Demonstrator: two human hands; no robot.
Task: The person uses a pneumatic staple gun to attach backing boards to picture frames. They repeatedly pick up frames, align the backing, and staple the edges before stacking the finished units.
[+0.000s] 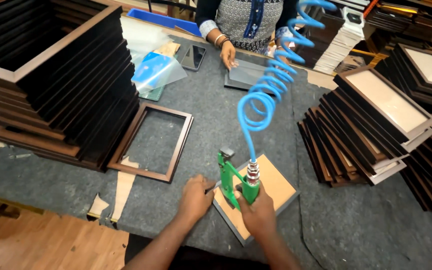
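The right hand (259, 214) has its grip clamped on a green pneumatic stapler (236, 182), fed from above by a coiled blue air hose (266, 97). The tool stands on a face-down frame with tan backing board (276, 187). The left hand (194, 198), fingers together, presses that frame's left edge. Beyond the left grip lies an empty brown frame (152, 142); farther off, clear plastic bags (156, 67). Grey felt covers the desk (211, 110). Stacked dark frames (51, 85) rise left, finished frames (376, 125) right.
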